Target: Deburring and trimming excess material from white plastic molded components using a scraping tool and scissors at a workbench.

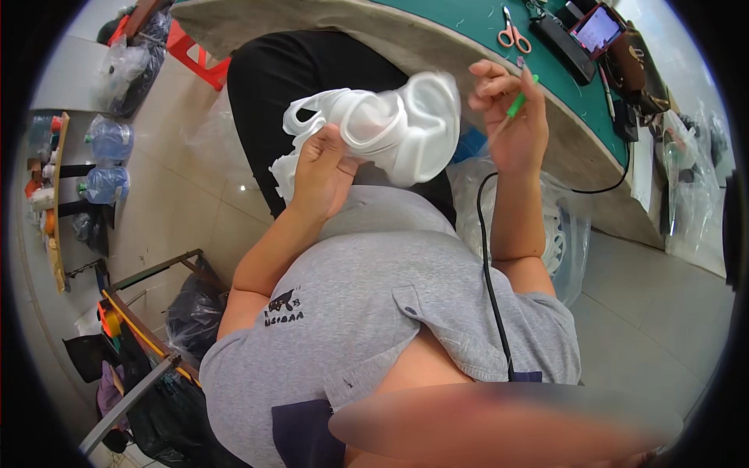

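Note:
My left hand [321, 175] grips a bundle of white moulded pieces [382, 129] above my lap, thumb on top. These have thick rounded rims and openings, and look like soft plastic or rubber; the far right end is slightly blurred. To the right, my right hand [515, 117] is raised near the table edge, apart from the white pieces. Between its thumb and fingers is a slim tool with a green handle [516, 105], its thin pale shaft slanting down to the left. I cannot make out the tip.
A green-topped table [460, 23] curves along the upper right. On it lie scissors [514, 35] with orange handles, a black case [562, 48] and a phone [599, 31]. A clear bag [573, 257] of white pieces stands below my right arm. A black cable [485, 257] crosses beside me.

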Motion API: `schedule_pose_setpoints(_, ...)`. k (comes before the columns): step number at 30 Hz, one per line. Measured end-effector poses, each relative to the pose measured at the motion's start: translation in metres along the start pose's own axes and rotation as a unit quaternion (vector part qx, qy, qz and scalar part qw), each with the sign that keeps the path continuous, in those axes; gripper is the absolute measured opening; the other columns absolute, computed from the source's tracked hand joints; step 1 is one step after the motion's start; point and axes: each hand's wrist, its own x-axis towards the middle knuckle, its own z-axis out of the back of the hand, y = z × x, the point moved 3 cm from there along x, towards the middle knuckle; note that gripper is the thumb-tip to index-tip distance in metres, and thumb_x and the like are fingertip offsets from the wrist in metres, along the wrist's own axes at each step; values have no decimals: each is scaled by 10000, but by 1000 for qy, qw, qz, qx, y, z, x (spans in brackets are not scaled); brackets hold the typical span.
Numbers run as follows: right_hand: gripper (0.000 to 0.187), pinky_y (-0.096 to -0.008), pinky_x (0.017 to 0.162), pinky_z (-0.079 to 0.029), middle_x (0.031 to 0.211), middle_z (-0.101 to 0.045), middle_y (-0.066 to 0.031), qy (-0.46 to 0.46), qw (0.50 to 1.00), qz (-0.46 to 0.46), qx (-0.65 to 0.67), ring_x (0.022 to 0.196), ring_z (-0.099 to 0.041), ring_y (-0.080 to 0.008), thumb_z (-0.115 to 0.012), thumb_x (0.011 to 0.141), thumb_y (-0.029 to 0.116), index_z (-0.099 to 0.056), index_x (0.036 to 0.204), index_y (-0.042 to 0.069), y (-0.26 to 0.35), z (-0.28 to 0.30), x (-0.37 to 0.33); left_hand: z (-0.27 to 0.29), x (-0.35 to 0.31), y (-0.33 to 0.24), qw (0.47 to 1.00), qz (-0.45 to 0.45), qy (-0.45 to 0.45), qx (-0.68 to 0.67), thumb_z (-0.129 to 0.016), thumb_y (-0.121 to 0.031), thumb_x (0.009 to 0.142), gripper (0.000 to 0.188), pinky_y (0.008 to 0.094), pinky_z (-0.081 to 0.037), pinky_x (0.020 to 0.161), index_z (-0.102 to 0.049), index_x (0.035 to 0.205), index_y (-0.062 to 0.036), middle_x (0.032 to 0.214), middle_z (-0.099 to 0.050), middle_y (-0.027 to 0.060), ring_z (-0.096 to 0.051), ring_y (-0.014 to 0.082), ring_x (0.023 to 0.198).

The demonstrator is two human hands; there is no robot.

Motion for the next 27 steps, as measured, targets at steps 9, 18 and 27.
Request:
schedule_pose_setpoints(9,434,-234,565,-379,849,-534,-120,202,968,29,-144,622,-471,-135,-422,1004,341,-490,711,29,-11,-40,-21,4,-11,2,982,-53,-48,174,-528,-320,963,346,259,-468,797,-634,1065,-6,981,-672,47,-600,97,887)
schedule_pose_setpoints(18,233,-260,674,-471,952,-562,-92,352,798,160,-462,764,-586,-183,-719,670,-32,-703,887,48,-31,-61,-30,4,-14,3,957,-50,-77,273,-530,-328,967,351,218,-445,687,-634,1019,3,880,-642,14,-557,53,780)
schedule_pose_setpoints(27,149,-174,445,-226,952,-537,-53,99,971,-195,-97,542,-328,-14,-548,922,127,-579,913,-18,-31,-30,-9,9,-13,9,960,-93,-78,254,-511,-290,980,327,222,-452,743,-638,1061,0,919,-662,31,-578,75,821)
